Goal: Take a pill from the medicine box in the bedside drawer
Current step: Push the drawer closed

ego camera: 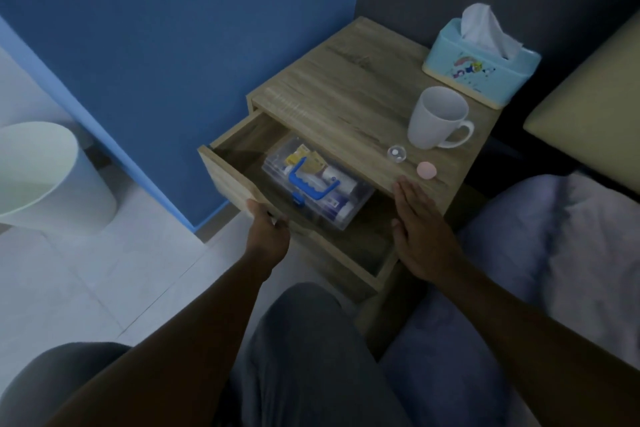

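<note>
The wooden bedside drawer (221, 170) stands pulled out. Inside it lies a clear plastic medicine box (349, 199) with a blue handle (311, 184) and blue latch, packed with packets and tubes. My left hand (268, 230) grips the drawer's front edge near its left end. My right hand (420, 229) hovers flat with fingers together and holds nothing, over the drawer's right side by the front edge of the tabletop (346, 107). On the tabletop sit a small clear round container (396, 152) with a white pill inside and a pink round lid (426, 170).
A white mug (438, 118) and a light blue tissue box (481, 62) stand on the tabletop's right side. A pale bin (45, 173) stands on the floor at left. A blue wall is behind, and bedding (554, 236) lies to the right. My knees are below the drawer.
</note>
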The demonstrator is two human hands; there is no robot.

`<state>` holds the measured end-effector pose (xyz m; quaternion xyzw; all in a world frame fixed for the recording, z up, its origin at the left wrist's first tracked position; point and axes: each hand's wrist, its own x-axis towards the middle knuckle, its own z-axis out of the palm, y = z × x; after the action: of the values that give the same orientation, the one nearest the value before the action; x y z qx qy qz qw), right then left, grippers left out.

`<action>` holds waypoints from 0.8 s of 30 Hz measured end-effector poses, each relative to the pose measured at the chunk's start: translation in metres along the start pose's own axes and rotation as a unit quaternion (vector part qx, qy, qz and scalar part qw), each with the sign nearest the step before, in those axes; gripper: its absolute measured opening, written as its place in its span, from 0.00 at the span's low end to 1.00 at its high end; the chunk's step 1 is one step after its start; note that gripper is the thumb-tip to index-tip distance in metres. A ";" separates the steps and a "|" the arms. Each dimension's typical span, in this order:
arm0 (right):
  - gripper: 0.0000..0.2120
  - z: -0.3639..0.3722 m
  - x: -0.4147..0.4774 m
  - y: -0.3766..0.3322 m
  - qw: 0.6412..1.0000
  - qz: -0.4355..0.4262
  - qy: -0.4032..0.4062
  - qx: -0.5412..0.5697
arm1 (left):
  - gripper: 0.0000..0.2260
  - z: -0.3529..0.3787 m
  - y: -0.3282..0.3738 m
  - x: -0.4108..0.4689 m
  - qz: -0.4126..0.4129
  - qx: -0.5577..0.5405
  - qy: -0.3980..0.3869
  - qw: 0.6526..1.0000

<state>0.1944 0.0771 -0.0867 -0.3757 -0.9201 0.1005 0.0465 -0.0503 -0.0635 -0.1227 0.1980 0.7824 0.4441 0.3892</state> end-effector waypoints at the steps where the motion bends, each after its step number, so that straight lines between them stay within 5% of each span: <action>1: 0.30 0.001 0.000 0.000 1.000 -0.001 0.006 0.003 | 0.31 0.003 0.002 0.004 0.002 -0.004 -0.003 1.000; 24: 0.27 0.015 0.000 -0.010 0.996 0.051 0.071 0.002 | 0.36 0.080 0.055 0.079 0.024 -0.088 -0.032 0.995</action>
<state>0.1853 0.0678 -0.0987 -0.4278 -0.8942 0.0777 0.1068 -0.0383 0.0604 -0.1344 0.1957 0.7225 0.5135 0.4195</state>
